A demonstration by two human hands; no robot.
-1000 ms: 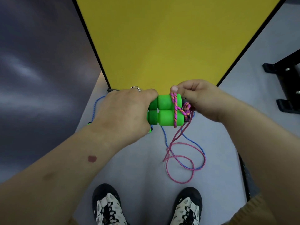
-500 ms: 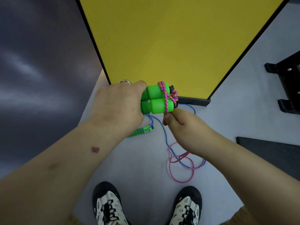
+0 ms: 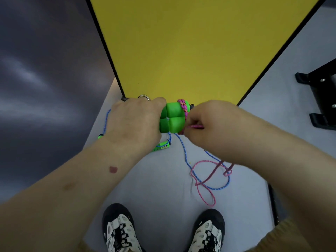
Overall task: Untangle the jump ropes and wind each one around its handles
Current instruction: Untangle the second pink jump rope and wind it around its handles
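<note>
Head: L hand (image 3: 134, 122) grips handles (image 3: 171, 118), R hand (image 3: 209, 124) pinches rope (image 3: 197, 126).

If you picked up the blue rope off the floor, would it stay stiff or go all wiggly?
Probably wiggly: the blue rope lies in loose curves and loops on the floor. It looks thin, so likely light. It crosses the pink rope, so it might drag that along.

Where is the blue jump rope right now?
On the grey floor, the blue jump rope trails below both hands, crossing the loose pink rope ahead of the shoes.
</note>
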